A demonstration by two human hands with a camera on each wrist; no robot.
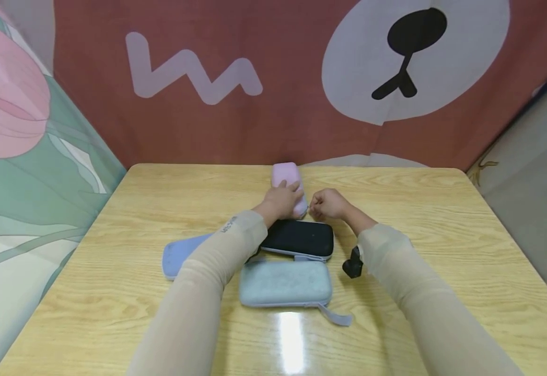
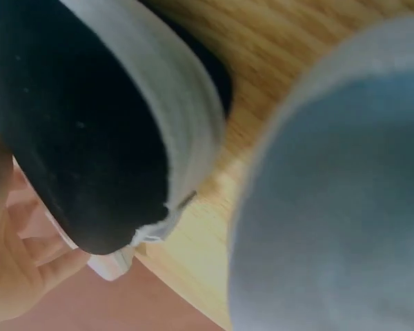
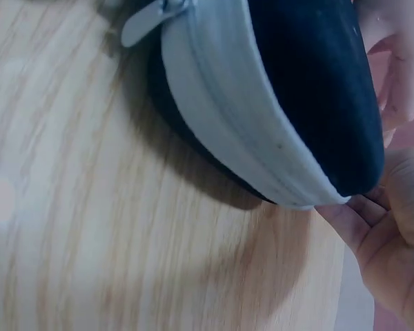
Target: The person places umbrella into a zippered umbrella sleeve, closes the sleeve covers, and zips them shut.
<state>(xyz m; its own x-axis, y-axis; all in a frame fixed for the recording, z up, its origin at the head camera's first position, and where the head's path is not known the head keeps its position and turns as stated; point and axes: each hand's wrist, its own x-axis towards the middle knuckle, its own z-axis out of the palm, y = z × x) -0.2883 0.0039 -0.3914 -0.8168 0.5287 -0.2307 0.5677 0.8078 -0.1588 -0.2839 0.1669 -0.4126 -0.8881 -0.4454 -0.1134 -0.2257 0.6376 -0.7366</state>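
A pink zip case (image 1: 284, 171) lies lengthwise near the far edge of the table. My left hand (image 1: 281, 201) rests on it, fingers spread over its top. Close beside its near right end is my right hand (image 1: 329, 203), with fingers curled together; I cannot tell whether they pinch anything. Just nearer lies a black zip case (image 1: 301, 238) with a pale zip band, partly under my left wrist. The black case (image 3: 317, 89) hides the right fingertips in the right wrist view. In the left wrist view, the black case (image 2: 76, 124) overlaps the left hand (image 2: 21, 269).
Nearest me lies a light blue-grey zip case (image 1: 284, 283) with a strap at its right end. A blue case (image 1: 181, 255) sits to the left, partly behind my left forearm. A patterned curtain (image 1: 207, 125) hangs behind the wooden table (image 1: 419, 209).
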